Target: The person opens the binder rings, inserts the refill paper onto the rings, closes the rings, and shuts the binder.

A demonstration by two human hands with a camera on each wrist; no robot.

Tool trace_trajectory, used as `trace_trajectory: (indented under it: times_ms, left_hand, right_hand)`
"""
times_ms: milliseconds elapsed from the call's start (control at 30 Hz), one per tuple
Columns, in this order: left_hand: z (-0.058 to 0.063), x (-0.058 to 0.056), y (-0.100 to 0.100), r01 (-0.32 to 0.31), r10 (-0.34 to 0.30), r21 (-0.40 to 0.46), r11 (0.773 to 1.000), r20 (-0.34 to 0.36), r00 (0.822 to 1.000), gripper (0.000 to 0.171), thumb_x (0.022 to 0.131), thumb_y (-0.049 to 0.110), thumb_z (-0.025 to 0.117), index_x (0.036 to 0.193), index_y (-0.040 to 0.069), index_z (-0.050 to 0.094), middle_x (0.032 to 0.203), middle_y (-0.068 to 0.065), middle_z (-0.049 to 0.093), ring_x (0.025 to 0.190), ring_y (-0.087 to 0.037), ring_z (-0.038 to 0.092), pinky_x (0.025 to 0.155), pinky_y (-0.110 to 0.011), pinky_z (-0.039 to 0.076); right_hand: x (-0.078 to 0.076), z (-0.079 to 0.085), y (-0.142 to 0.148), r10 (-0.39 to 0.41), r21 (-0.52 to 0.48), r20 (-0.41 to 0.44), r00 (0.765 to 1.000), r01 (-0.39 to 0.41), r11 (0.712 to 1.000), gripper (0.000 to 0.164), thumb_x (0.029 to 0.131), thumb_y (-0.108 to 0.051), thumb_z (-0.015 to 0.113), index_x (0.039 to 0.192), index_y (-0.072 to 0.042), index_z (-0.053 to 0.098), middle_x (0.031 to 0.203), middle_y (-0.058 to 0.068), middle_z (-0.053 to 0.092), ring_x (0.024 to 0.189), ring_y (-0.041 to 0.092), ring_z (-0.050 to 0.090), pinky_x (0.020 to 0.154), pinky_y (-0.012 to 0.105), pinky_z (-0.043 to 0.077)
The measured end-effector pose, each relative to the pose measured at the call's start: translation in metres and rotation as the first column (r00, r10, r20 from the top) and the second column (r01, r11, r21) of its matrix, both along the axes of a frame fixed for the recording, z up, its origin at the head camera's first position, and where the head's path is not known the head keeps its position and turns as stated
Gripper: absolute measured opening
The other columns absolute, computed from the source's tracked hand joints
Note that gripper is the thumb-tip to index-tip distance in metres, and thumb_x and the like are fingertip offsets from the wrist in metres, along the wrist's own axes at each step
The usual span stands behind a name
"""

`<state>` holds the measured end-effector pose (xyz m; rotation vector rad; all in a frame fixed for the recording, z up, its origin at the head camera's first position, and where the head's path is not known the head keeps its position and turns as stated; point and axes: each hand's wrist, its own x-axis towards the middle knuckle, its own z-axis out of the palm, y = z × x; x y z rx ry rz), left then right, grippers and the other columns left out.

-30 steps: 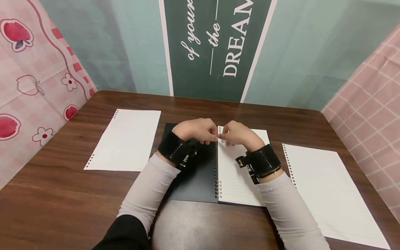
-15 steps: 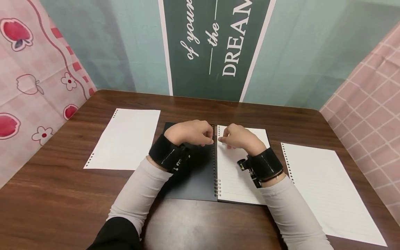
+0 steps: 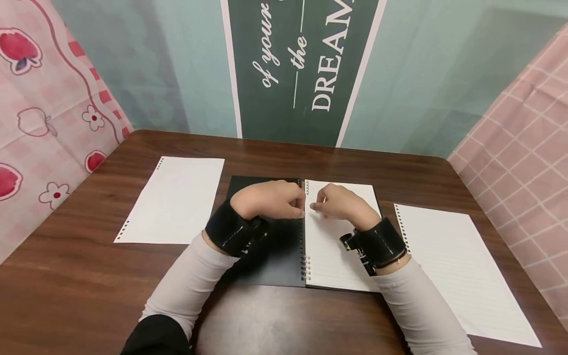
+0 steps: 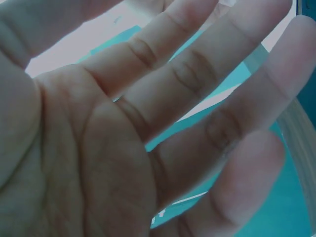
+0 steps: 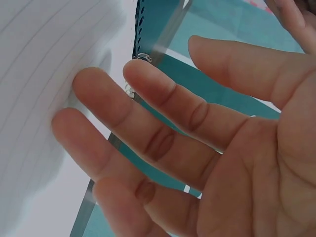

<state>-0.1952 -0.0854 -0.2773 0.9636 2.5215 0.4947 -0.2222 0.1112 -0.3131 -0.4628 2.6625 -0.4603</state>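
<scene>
A loose-leaf notebook lies spread in the head view, with its black cover (image 3: 270, 261) on the left and lined white pages (image 3: 333, 261) on the right. Clear binder rings (image 3: 306, 268) run through the page holes at the near end of the spine; much of the rest of the spine is hard to make out. Over the black cover, beside the spine, hovers my left hand (image 3: 270, 199), its fingers loosely bent and holding nothing. My right hand (image 3: 341, 202) is above the upper page, fingers relaxed and spread in the right wrist view, where a ring (image 5: 144, 57) shows behind the fingertips.
A loose punched sheet (image 3: 173, 202) lies left of the notebook. Another lined sheet (image 3: 457, 271) is at the right, partly under the right forearm. The brown wooden table (image 3: 80, 276) ends at a blue-green cloth backdrop (image 3: 399, 88), with pink cloths at both sides.
The fingertips, together at the spine's upper part one second ago, have come apart. Both hands have shifted slightly toward me. The notebook and loose sheets stay where they lay.
</scene>
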Motion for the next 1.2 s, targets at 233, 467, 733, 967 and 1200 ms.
trace_trajectory:
  times_ms: [233, 467, 733, 967, 1200]
  left_hand:
    - [-0.01, 0.004, -0.001, -0.005, 0.005, -0.025, 1.0, 0.003, 1.0, 0.013, 0.097, 0.02, 0.061, 0.088, 0.014, 0.068, 0.076, 0.005, 0.056, 0.068, -0.009, 0.049, 0.064, -0.024, 0.04]
    - [-0.02, 0.008, -0.005, 0.0, 0.0, -0.023, 1.0, -0.005, 1.0, 0.013, 0.098, 0.023, 0.061, 0.088, 0.016, 0.067, 0.072, 0.006, 0.055, 0.066, -0.008, 0.05, 0.064, -0.024, 0.041]
    - [-0.025, 0.021, -0.005, 0.022, -0.021, 0.02, 1.0, -0.03, 0.999, 0.011, 0.097, 0.023, 0.063, 0.088, 0.018, 0.067, 0.071, 0.007, 0.056, 0.065, -0.007, 0.051, 0.063, -0.024, 0.042]
    - [-0.028, 0.041, 0.0, -0.039, 0.038, -0.002, 0.999, -0.12, 0.992, 0.012, 0.095, 0.025, 0.066, 0.084, 0.022, 0.067, 0.071, 0.008, 0.057, 0.068, -0.009, 0.055, 0.062, -0.027, 0.044]
    - [-0.035, 0.054, 0.002, -0.063, 0.061, -0.004, 0.998, -0.19, 0.98, 0.02, 0.093, 0.022, 0.067, 0.074, 0.023, 0.063, 0.064, 0.009, 0.053, 0.063, -0.01, 0.053, 0.056, -0.026, 0.043]
  right_hand:
    - [0.005, -0.002, 0.004, 0.021, 0.028, -0.023, 1.0, -0.02, 0.999, 0.025, 0.097, -0.025, 0.06, 0.093, -0.003, 0.071, 0.073, 0.007, 0.07, 0.068, 0.016, 0.057, 0.062, 0.027, 0.042]
    - [0.013, 0.0, 0.005, 0.029, 0.025, -0.05, 0.998, -0.028, 0.999, 0.023, 0.096, -0.026, 0.062, 0.09, -0.006, 0.072, 0.075, 0.003, 0.063, 0.069, 0.017, 0.053, 0.062, 0.028, 0.04]
    - [0.026, -0.001, 0.009, 0.042, 0.04, -0.077, 0.996, -0.039, 0.998, 0.02, 0.096, -0.025, 0.062, 0.085, -0.01, 0.069, 0.074, 0.002, 0.058, 0.067, 0.016, 0.05, 0.059, 0.029, 0.038]
    - [0.039, -0.001, 0.01, 0.082, 0.022, -0.097, 0.992, -0.081, 0.996, 0.029, 0.095, -0.021, 0.061, 0.068, -0.012, 0.056, 0.061, -0.004, 0.041, 0.057, 0.013, 0.041, 0.054, 0.027, 0.031]
    - [0.045, -0.001, 0.014, 0.109, 0.006, -0.093, 0.99, -0.109, 0.994, 0.028, 0.096, -0.019, 0.061, 0.069, -0.013, 0.057, 0.06, -0.004, 0.039, 0.055, 0.012, 0.04, 0.054, 0.026, 0.031]
